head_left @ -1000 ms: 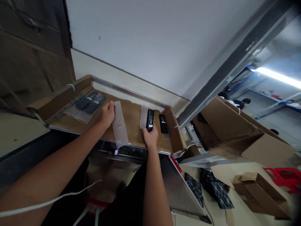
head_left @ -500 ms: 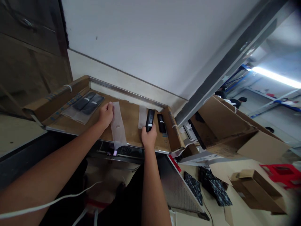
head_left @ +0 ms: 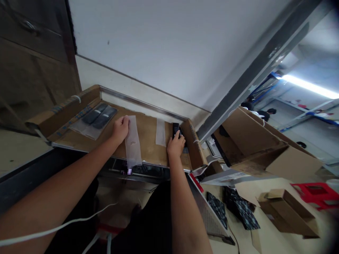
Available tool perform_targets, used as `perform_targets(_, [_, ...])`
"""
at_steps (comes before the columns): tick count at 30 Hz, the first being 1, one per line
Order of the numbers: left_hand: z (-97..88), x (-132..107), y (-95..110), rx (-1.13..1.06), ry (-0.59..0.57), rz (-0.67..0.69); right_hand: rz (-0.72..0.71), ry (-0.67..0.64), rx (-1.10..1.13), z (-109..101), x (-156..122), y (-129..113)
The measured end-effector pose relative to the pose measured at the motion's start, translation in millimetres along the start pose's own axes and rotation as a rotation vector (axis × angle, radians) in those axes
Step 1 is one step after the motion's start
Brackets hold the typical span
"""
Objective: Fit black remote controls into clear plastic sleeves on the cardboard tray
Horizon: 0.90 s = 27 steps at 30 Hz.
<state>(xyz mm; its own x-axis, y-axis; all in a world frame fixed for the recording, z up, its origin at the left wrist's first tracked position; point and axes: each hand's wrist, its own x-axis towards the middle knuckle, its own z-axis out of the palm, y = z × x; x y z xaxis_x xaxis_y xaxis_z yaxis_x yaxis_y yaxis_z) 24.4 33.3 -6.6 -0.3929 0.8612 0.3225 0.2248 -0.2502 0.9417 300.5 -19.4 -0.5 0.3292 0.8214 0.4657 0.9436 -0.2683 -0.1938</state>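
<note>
My left hand (head_left: 121, 129) pinches the upper end of a translucent plastic sleeve (head_left: 133, 144), which hangs over the tray's front edge. On the right of the cardboard-lined tray (head_left: 148, 130), my right hand (head_left: 176, 144) has its fingers around a black, slim handheld device (head_left: 175, 127). The fingers and palm cover most of its lower part. Another dark piece beside it is largely hidden by the same hand. Between my hands lies a second clear sleeve (head_left: 160, 132). Two black devices in clear sleeves (head_left: 100, 115) rest side by side at the tray's left end.
Cardboard walls (head_left: 194, 143) edge the tray, and a white panel (head_left: 159, 46) rises behind it. To the right stand a large open carton (head_left: 254, 141), a smaller box (head_left: 288, 213) and a red stool (head_left: 316, 194). A white cable (head_left: 66, 223) crosses my left forearm. People are in the far background.
My right hand has moved right with the black device, over to where another black device lay, and now covers much of that spot. My left hand and its sleeve have barely shifted.
</note>
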Motion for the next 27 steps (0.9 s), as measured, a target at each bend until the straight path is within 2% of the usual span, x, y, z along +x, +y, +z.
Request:
perform_targets(3, [1.0,-0.4,-0.7,-0.030,-0.020,-0.018,0.005,-0.028,-0.060,1.2,0.9,-0.8])
perform_targets(8, [1.0,-0.3,-2.1,-0.004,-0.011,0.027,-0.025,-0.051,-0.122,5.3,7.8,-1.5])
perform_targets(15, [1.3,1.7,-6.0,-0.002,-0.021,0.012,-0.010,-0.050,-0.134,11.1,17.9,-1.7])
perform_targets(21, [1.8,2.0,-6.2,-0.010,-0.023,-0.010,0.010,0.030,-0.151,12.9,17.7,-0.7])
perform_targets(27, [2.0,2.1,-6.5,-0.025,-0.018,0.029,0.009,0.106,-0.168,13.9,15.6,-0.2])
